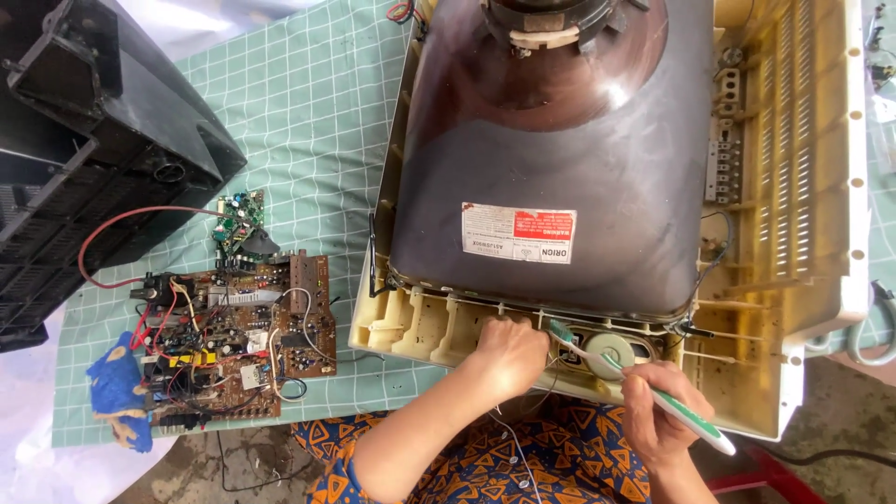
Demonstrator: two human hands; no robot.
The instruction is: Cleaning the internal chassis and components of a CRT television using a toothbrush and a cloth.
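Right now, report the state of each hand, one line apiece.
Left hand: curled shut, resting on the cream television casing; holding anything cannot be told.
Right hand: closed on a green-and-white toothbrush, bristles near the round speaker.

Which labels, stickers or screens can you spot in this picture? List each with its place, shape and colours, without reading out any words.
Sticker: on the dark back of the picture tube, near its lower edge; a rectangle, white on one half, red on the other, with small print.
No packages, signs or lit screens show.
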